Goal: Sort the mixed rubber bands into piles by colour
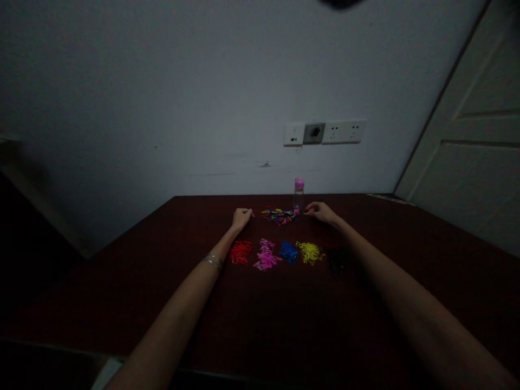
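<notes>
My left hand (pixel 242 218) rests on the dark red table with its fingers curled closed, left of a mixed heap of small coloured bands (pixel 280 216) that look like rubber bands. Anything inside that hand is hidden. On the heap's other side, the fingers of my right hand (pixel 322 211) are pinched together beside a clear bottle (pixel 298 197) with a pink cap. What they hold is too small and dark to name. Nearer me lie sorted piles in a row: red bands (pixel 240 252), pink bands (pixel 267 257), blue bands (pixel 288 252), yellow bands (pixel 310 252) and black bands (pixel 336 259).
The table (pixel 260 309) reaches back to a pale wall (pixel 203 97) with a row of sockets (pixel 343 132). At the right stands a panelled door (pixel 479 130). The light is dim, and a dark shape fills the far left.
</notes>
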The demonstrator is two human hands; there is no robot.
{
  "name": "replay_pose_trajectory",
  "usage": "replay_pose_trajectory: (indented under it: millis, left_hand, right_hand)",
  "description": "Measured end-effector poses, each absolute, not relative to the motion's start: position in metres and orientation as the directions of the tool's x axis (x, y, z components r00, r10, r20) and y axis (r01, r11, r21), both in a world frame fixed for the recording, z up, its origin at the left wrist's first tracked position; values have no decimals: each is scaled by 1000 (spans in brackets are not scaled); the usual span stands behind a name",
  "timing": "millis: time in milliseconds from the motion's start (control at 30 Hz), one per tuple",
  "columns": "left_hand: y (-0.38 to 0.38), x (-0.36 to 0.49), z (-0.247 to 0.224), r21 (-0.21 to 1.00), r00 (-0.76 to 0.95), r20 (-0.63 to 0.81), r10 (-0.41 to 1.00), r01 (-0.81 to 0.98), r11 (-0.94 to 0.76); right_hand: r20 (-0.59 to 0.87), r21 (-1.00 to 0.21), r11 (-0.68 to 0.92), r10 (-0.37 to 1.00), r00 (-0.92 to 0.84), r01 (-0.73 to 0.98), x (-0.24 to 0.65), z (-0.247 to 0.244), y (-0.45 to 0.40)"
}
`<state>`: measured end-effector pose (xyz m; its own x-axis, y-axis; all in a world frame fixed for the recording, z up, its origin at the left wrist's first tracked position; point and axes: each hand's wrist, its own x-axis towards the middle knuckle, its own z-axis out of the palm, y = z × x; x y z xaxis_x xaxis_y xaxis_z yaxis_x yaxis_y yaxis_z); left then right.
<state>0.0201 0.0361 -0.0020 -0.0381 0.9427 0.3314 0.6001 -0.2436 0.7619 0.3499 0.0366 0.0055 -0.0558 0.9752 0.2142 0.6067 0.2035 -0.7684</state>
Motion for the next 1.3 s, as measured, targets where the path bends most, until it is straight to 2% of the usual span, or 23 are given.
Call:
replay_pose_trajectory:
  millis: [100,200,400,533,700,800,900,1033,1167,1300]
  left_hand:
    - [38,20,-3,760,-39,340,940,600,-251]
    - [38,21,-3,761,-39,331,943,602,-242]
    - [35,21,-2,756,-31,342,939,602,-255]
    - [34,20,-2,756,-18,359,933,593,-279]
    - [33,21,-1,757,-15,358,934,590,-281]
    - [31,21,1,758,-17,358,934,589,-280]
    - [30,22,2,763,-1,356,935,577,-290]
    - [32,23,2,750,18,356,934,590,-298]
    - [37,25,4,663,33,376,926,688,-293]
    - [42,29,11,513,204,327,923,782,-355]
  right_hand:
    - [105,-860,184,976,-189,476,357,14,17]
    - [31,-895,167,948,-316,413,358,25,-9]
    - [-61,-887,200,842,-537,415,346,47,-47]
    - [-105,-888,193,800,-591,418,340,53,-54]
    - [-54,-899,176,864,-500,401,346,48,-53]
    - [69,-907,188,949,-308,376,354,40,-47]
    - [197,-911,218,976,-96,350,363,28,-41]
    - [251,-907,223,967,35,357,375,11,-36]
    - [253,-889,206,965,65,409,380,1,-36]
    - [262,-873,218,964,42,435,379,-1,-35]
